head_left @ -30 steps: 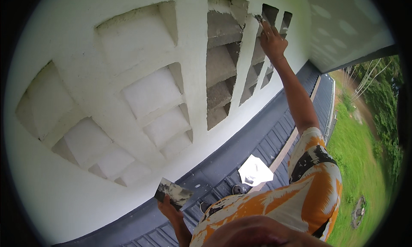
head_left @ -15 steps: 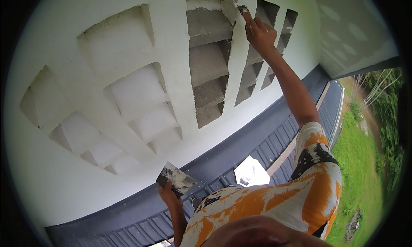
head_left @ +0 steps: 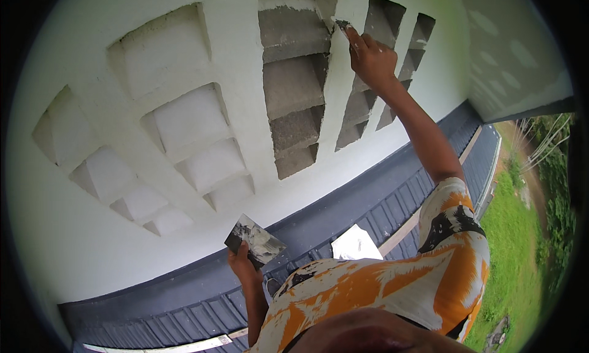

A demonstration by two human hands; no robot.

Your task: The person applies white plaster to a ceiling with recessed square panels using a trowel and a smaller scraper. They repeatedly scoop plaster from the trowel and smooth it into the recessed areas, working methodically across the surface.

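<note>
My right hand (head_left: 374, 61) is raised to the white wall (head_left: 236, 52) and closed around a small putty knife (head_left: 342, 25). The knife's dark blade meets the right edge of a tall grey recess (head_left: 293, 86), near its top. Most of the handle is hidden in my fingers. Lower down, my left hand (head_left: 245, 266) grips a flat square plate (head_left: 261, 242) by its near edge. Whitish and dark filler is smeared over the plate, which is tilted and held apart from the wall.
White-painted recesses (head_left: 187, 123) line the wall at left; narrower grey ones (head_left: 383, 22) lie at right. Below runs a dark ribbed roof (head_left: 383, 218) with a wooden batten (head_left: 402, 235) and a white sheet (head_left: 356, 244). Grass (head_left: 512, 242) lies beyond the roof at right.
My right hand has moved a little down the recess edge with the putty knife. My left hand still holds the plate. The whole view has shifted slightly.
</note>
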